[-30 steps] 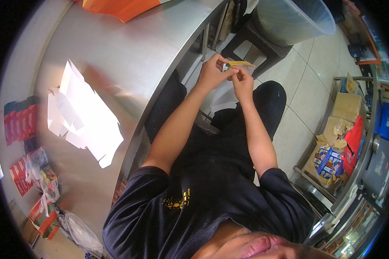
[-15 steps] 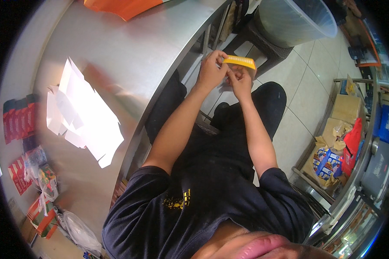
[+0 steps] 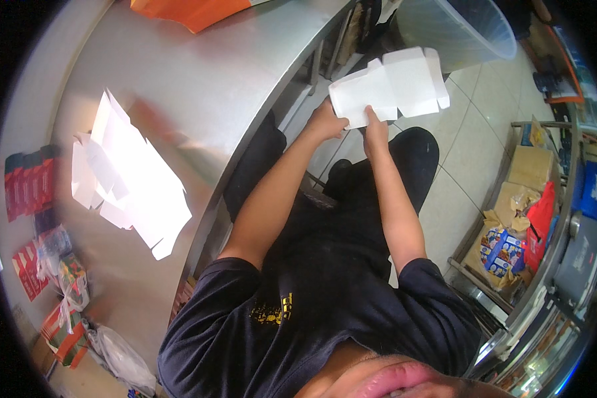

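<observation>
An unfolded cardboard box blank [image 3: 411, 76], white on the side that shows, is spread out above my lap. My left hand [image 3: 327, 123] grips its near left corner, with the thumb on the white face. On the near edge, my right hand [image 3: 375, 129] pinches the cardboard, thumb on top and the other fingers hidden beneath. Over on the metal table [image 3: 245, 60] to my left lie more white box blanks [image 3: 136, 186], overlapping and partly folded, touched by neither hand.
A translucent plastic tub [image 3: 467, 33] stands beyond the cardboard. An orange sheet or packet [image 3: 192, 13] rests at the table's far end. To the right, a low rack holds cardboard boxes [image 3: 530, 166] and a red bag [image 3: 540, 222]. Plastic bags [image 3: 119, 355] lie at lower left.
The cardboard has gone from a small folded piece with its yellow side showing to a wide opened sheet, white side up. Both hands have shifted slightly toward me and hold its near edge.
</observation>
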`<state>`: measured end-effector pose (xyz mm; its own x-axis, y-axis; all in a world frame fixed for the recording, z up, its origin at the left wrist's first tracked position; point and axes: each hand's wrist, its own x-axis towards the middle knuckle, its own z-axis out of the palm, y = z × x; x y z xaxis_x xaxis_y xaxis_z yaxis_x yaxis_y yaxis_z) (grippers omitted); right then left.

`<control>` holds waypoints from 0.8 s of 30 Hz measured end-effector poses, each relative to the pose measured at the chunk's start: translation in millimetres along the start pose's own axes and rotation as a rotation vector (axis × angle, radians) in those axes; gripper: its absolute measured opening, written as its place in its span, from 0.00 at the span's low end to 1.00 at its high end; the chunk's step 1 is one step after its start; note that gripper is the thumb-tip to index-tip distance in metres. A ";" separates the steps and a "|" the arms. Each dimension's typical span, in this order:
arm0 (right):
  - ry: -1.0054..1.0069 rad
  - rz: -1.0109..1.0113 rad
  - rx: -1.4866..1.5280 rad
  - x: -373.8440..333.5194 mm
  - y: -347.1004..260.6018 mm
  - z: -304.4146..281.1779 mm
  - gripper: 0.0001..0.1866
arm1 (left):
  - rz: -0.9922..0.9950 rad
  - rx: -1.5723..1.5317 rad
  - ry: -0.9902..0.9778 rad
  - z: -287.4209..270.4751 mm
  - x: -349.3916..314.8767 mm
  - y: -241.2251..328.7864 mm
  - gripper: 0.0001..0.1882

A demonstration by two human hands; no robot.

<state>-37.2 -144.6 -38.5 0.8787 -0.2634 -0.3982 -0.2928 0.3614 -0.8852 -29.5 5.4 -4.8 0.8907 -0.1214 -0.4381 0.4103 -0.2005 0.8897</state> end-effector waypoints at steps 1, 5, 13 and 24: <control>0.041 -0.043 -0.107 -0.4 -3.7 -1.9 0.27 | 0.067 0.176 0.101 0.2 -2.8 -0.8 0.42; 0.092 -0.285 -0.539 13.3 5.1 -20.9 0.27 | 0.311 0.484 0.610 -0.8 2.1 -5.8 0.46; -0.103 -0.497 -0.741 -38.6 -27.9 12.0 0.26 | 0.315 -0.021 0.092 -1.6 10.3 2.8 0.30; -0.084 -0.516 -0.611 -31.1 -21.4 9.9 0.13 | 0.064 -0.497 0.013 -9.9 17.4 -1.1 0.19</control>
<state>-54.4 -135.3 -4.8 0.9778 -0.1869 0.0953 0.0251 -0.3470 -0.9375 -12.5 13.2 -12.1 0.9183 -0.1058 -0.3815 0.3954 0.2947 0.8699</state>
